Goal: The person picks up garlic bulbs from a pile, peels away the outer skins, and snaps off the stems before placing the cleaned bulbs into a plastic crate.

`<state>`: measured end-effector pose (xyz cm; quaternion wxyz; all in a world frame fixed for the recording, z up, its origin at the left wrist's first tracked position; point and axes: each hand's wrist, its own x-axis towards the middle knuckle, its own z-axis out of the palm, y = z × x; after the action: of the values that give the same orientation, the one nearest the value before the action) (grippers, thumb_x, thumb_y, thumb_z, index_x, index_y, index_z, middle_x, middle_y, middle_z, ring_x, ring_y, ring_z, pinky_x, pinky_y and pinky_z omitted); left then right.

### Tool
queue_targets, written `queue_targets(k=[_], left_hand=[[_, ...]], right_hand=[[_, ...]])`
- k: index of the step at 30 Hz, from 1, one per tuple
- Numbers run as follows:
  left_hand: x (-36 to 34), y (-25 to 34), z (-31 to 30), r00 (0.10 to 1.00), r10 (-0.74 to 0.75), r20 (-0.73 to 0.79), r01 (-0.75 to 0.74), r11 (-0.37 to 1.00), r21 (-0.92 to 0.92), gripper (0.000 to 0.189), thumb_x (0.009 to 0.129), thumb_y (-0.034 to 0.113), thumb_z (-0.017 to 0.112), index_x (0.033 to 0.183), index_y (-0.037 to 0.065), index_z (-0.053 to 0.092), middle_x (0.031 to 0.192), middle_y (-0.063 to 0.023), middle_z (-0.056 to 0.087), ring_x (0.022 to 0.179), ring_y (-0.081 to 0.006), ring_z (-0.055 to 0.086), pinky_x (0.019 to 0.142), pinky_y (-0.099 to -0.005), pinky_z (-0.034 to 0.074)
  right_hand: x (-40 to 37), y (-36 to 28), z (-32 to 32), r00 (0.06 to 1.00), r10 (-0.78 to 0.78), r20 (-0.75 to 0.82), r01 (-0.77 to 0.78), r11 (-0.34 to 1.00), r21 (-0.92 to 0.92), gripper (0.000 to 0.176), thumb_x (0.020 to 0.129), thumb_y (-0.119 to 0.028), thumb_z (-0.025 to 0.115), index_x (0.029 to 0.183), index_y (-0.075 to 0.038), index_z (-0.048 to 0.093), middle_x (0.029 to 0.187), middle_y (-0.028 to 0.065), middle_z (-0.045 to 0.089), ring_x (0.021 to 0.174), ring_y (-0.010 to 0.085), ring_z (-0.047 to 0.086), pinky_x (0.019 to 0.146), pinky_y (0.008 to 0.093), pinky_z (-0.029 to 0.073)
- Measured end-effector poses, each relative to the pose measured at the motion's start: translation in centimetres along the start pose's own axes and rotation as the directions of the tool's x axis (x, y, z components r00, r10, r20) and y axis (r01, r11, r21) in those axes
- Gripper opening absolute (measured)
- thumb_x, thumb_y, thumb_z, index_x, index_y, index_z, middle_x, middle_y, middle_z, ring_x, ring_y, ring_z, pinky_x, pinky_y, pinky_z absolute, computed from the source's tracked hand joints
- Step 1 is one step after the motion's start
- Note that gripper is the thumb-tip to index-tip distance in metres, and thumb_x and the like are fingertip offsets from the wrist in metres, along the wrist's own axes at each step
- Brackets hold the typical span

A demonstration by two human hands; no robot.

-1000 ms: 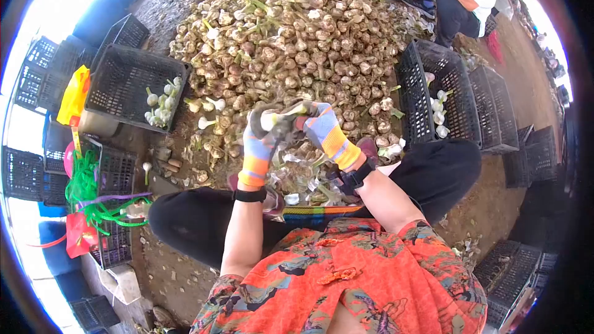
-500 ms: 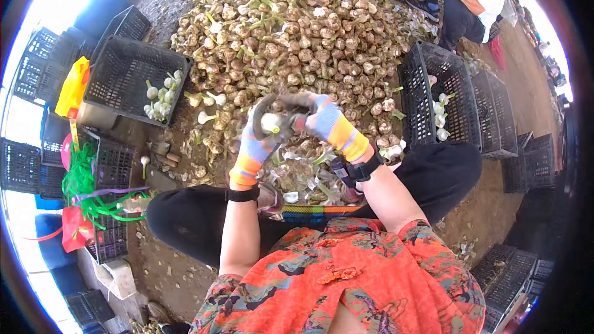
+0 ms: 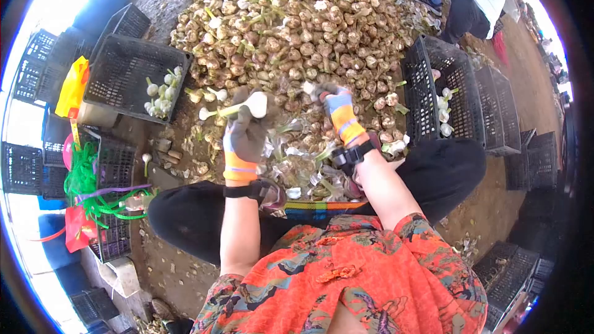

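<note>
My left hand [image 3: 249, 125], in a grey-palmed glove with an orange cuff, is closed around a white garlic bulb [image 3: 257, 105]. Its pale green stem points left. To the right, my right hand [image 3: 334, 100] is apart from that bulb, its gloved fingers pinched and blurred by motion. A whitish scrap of garlic skin [image 3: 308, 88] shows at these fingertips, though its outline is smeared. Just beyond both hands rises a big pile of unpeeled garlic [image 3: 297, 31]. Loose garlic skins [image 3: 309, 176] litter the ground between my legs.
A black crate [image 3: 133, 65] on the left and a black crate [image 3: 442, 80] on the right each hold several clean garlic bulbs. Green netting [image 3: 83, 173] hangs over crates at left. Another person [image 3: 467, 0] sits at the upper right.
My hands were together around the bulb and have moved apart. The bulb shifted left with my left hand, its stem now visible; my right hand moved right with a whitish scrap.
</note>
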<state>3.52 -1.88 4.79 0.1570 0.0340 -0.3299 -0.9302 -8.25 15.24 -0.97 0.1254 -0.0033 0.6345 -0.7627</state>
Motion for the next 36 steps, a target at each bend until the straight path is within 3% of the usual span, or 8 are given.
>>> queue_targets(k=[3, 9, 13, 17, 20, 27, 33, 36], left_hand=[[2.0, 0.3, -4.3, 0.971, 0.029, -0.238, -0.045, 0.997, -0.061, 0.030, 0.090, 0.014, 0.045, 0.117, 0.000, 0.047, 0.112, -0.0130, 0.055, 0.101, -0.0230, 0.055, 0.086, -0.0354, 0.048], [4.0, 6.5, -4.3, 0.843, 0.332, -0.423, -0.450, 0.866, -0.219, 0.041, 0.085, 0.030, 0.055, 0.111, 0.000, 0.046, 0.105, -0.0178, 0.056, 0.104, -0.0330, 0.053, 0.093, -0.0441, 0.043], [2.8, 1.7, -5.6, 0.904, 0.103, -0.415, -0.178, 0.973, -0.146, 0.030, 0.086, 0.026, 0.053, 0.106, 0.003, 0.049, 0.098, -0.0173, 0.057, 0.090, -0.0283, 0.057, 0.080, -0.0415, 0.051], [1.6, -1.0, -4.5, 0.878, 0.098, -0.469, -0.029, 0.988, 0.151, 0.034, 0.083, 0.015, 0.059, 0.114, 0.007, 0.047, 0.097, -0.0110, 0.056, 0.081, -0.0194, 0.058, 0.067, -0.0323, 0.053], [1.7, -3.1, -6.1, 0.893, 0.085, -0.443, 0.065, 0.947, 0.315, 0.038, 0.081, 0.005, 0.060, 0.117, 0.007, 0.048, 0.099, -0.0053, 0.055, 0.080, -0.0150, 0.056, 0.065, -0.0283, 0.050], [1.8, -4.2, -6.1, 0.903, 0.022, -0.428, 0.134, 0.934, 0.332, 0.037, 0.082, 0.004, 0.057, 0.117, 0.006, 0.048, 0.095, -0.0053, 0.055, 0.078, -0.0165, 0.057, 0.066, -0.0294, 0.051], [0.4, -3.9, -6.7, 0.855, -0.001, -0.519, 0.187, 0.934, 0.305, 0.037, 0.083, 0.007, 0.058, 0.118, 0.006, 0.046, 0.096, -0.0065, 0.056, 0.075, -0.0180, 0.058, 0.063, -0.0302, 0.051], [0.3, -5.9, -8.3, 0.827, -0.154, -0.541, 0.367, 0.877, 0.311, 0.038, 0.082, 0.019, 0.061, 0.116, 0.007, 0.047, 0.095, -0.0072, 0.056, 0.072, -0.0193, 0.058, 0.056, -0.0316, 0.052]], right_hand=[[3.3, 9.2, -5.2, 0.937, 0.333, 0.101, -0.066, 0.456, -0.888, 0.029, 0.067, -0.015, 0.066, 0.095, -0.006, 0.064, 0.084, 0.0105, 0.066, 0.071, 0.0227, 0.062, 0.063, 0.0324, 0.049], [0.1, 15.3, -4.3, 0.958, 0.283, 0.045, -0.041, 0.290, -0.956, 0.030, 0.069, -0.016, 0.054, 0.096, -0.011, 0.065, 0.095, 0.0191, 0.062, 0.089, 0.0324, 0.060, 0.079, 0.0381, 0.047], [-1.6, 17.7, -1.1, 0.870, 0.255, 0.423, 0.463, -0.125, -0.877, 0.033, 0.074, -0.014, 0.049, 0.105, -0.009, 0.060, 0.111, 0.0156, 0.057, 0.097, 0.0344, 0.057, 0.082, 0.0443, 0.046], [0.1, 17.5, -1.2, 0.896, 0.382, 0.228, 0.215, 0.077, -0.974, 0.028, 0.069, -0.008, 0.052, 0.095, -0.007, 0.063, 0.091, 0.0163, 0.063, 0.083, 0.0296, 0.061, 0.075, 0.0384, 0.048], [2.1, 17.0, -2.7, 0.964, 0.251, 0.087, -0.219, 0.935, -0.280, 0.023, 0.069, -0.004, 0.055, 0.091, -0.001, 0.061, 0.078, 0.0127, 0.064, 0.069, 0.0236, 0.061, 0.064, 0.0320, 0.049], [-1.6, 17.5, 0.0, 0.826, 0.360, 0.435, 0.477, -0.033, -0.878, 0.034, 0.076, -0.026, 0.051, 0.102, -0.008, 0.062, 0.106, 0.0161, 0.060, 0.099, 0.0277, 0.058, 0.086, 0.0365, 0.044], [0.5, 18.1, -1.7, 0.873, 0.487, 0.028, -0.123, 0.274, -0.954, 0.057, 0.070, -0.041, 0.058, 0.112, -0.002, 0.055, 0.112, 0.0189, 0.056, 0.104, 0.0320, 0.054, 0.089, 0.0372, 0.043], [-0.1, 13.4, -1.3, 0.963, 0.202, 0.177, -0.097, 0.876, -0.472, 0.048, 0.065, -0.005, 0.064, 0.112, -0.003, 0.053, 0.107, 0.0100, 0.059, 0.093, 0.0208, 0.058, 0.080, 0.0296, 0.047]])
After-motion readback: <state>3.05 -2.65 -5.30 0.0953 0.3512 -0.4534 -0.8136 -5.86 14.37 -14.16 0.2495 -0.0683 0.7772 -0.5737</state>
